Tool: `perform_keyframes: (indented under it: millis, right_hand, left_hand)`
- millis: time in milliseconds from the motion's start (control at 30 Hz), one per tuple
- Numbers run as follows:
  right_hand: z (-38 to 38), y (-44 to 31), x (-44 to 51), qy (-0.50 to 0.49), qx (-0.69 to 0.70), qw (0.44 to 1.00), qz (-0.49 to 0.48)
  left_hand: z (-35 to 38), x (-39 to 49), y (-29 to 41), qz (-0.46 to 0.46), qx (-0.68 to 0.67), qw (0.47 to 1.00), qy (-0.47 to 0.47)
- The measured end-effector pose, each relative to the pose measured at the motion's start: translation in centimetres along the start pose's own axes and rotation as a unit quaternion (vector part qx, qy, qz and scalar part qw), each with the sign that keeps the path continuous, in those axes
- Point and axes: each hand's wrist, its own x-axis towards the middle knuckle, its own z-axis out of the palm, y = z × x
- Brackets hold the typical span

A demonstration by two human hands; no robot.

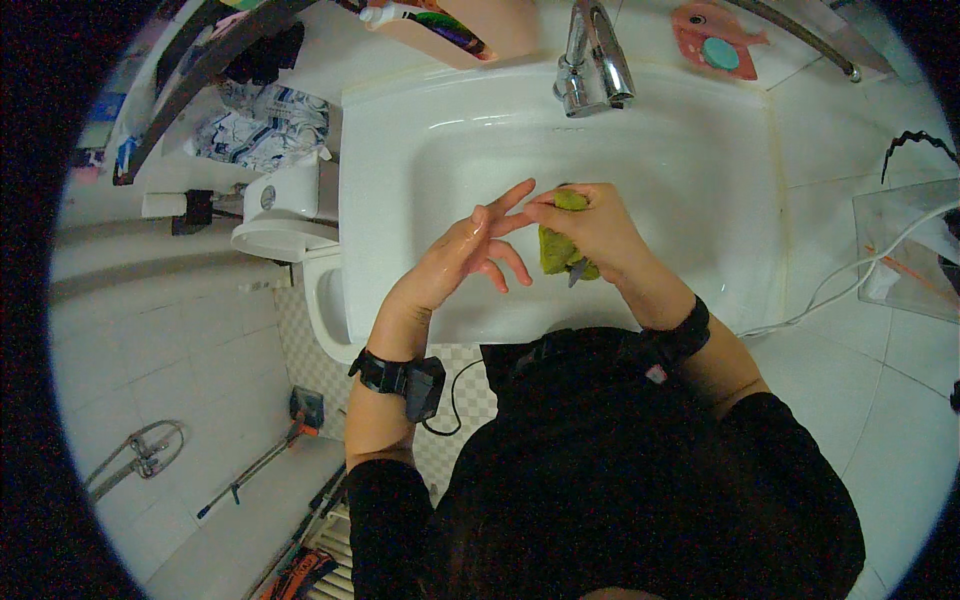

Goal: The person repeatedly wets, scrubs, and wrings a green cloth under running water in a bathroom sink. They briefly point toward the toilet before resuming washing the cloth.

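Over the white washbasin (675,225) my right hand (592,225) grips a crumpled yellow-green cloth (556,251), which hangs below the palm; a small grey piece shows at its lower end. The fingertips of that hand touch a finger of my left hand (476,240). My left hand looks wet, its fingers spread, and holds nothing. A chrome faucet (589,75) stands at the basin's back edge, beyond both hands. The drain is mostly hidden behind my right hand.
A pink holder (510,30) with a tube (442,30) stands behind the basin. A pink whale-shaped dish (739,64) bears a turquoise round piece (720,54). Left of the basin is a white toilet (322,300). A white cable (817,300) runs to the right past a clear box (911,262).
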Motion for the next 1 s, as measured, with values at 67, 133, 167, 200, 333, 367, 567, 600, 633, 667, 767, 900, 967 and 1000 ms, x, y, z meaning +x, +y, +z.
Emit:
perform_keyframes:
  millis: [67,133,167,200,333,367,567,600,633,667,767,900,967,1000]
  right_hand:
    - [-0.4,0.1,-0.1,0.007,0.022,1.000,0.010]
    - [-1.0,0.2,-0.1,0.021,0.053,0.998,0.017]
    - [-1.3,0.2,-0.1,0.019,0.081,0.996,0.017]
    - [-1.6,0.2,-0.1,0.032,0.077,0.996,0.021]
    - [-3.0,-0.2,0.0,0.054,0.062,0.997,-0.002]
    - [-3.3,-0.4,0.0,0.060,0.048,0.997,-0.008]
    - [-4.2,-2.2,-1.1,0.099,-0.109,0.986,-0.079]
    - [-4.1,-2.5,-1.3,0.083,-0.120,0.984,-0.101]
    - [-3.8,-2.7,-1.5,0.066,-0.130,0.982,-0.122]
    - [-3.6,-3.0,-1.7,0.045,-0.139,0.979,-0.142]
    - [-3.0,-3.6,-2.2,-0.002,-0.161,0.973,-0.165]
    - [-2.1,-3.9,-2.2,-0.015,-0.146,0.975,-0.168]
    - [-2.0,-3.9,-2.2,-0.014,-0.145,0.974,-0.175]
    - [-2.0,-3.8,-2.3,-0.019,-0.154,0.975,-0.158]
  left_hand:
    - [-0.1,-0.2,-0.2,-0.007,-0.015,1.000,0.006]
    - [-0.4,-0.5,-0.5,-0.008,-0.028,1.000,0.010]
    - [-0.6,-0.6,-0.6,-0.005,-0.037,0.999,0.011]
    - [-0.7,-0.8,-0.8,0.000,-0.041,0.999,0.009]
    - [-1.3,-1.2,-0.9,0.011,-0.087,0.996,0.006]
    - [-1.3,-1.3,-0.9,0.016,-0.101,0.995,0.006]
    - [-1.1,-1.3,-0.7,0.025,-0.149,0.989,-0.003]
    - [-1.0,-1.2,-0.6,0.025,-0.152,0.988,-0.004]
    - [-1.0,-1.1,-0.5,0.025,-0.160,0.987,-0.019]
    - [-0.9,-1.1,-0.4,0.026,-0.168,0.985,-0.030]
    - [-0.6,-0.8,-0.1,0.028,-0.166,0.984,-0.051]
    - [-0.2,-0.7,0.2,0.025,-0.158,0.985,-0.061]
    - [-0.2,-0.7,0.3,0.021,-0.155,0.986,-0.062]
    - [-0.2,-0.7,0.3,0.019,-0.153,0.986,-0.062]
